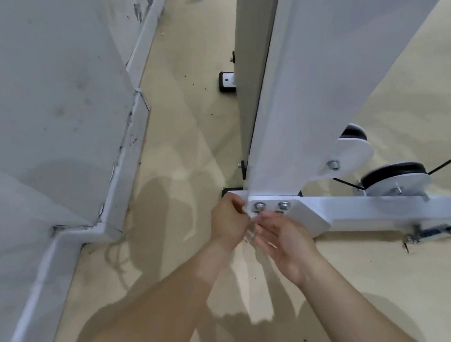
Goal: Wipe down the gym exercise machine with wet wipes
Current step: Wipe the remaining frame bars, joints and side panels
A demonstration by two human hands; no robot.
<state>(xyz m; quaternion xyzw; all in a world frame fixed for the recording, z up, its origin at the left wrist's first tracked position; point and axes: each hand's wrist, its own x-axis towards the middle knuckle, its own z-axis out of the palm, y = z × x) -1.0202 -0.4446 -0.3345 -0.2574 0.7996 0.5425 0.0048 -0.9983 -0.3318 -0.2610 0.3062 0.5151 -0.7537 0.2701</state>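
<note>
**BASE PLATE: WIPE IN PROGRESS**

My left grip (pixel 229 219) is clamped on the wipe (pixel 249 212) at the corner of the plate (pixel 306 213) under the machine (pixel 282 112). My right grip (pixel 280 236) is slack-fingered just beside it and appears to hold nothing. Step, as judged: wiping the base. Next: work round the bolts (pixel 283 205). Count: one wipe, two bolts in full view, two pulleys (pixel 393 175).

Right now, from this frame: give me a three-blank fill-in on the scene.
The wipe is pinched in the ____ hand.
The base plate under the bolts is painted ____.
The black pulley lies to the ____ of the bolts.
Missing: left; white; right.
</note>
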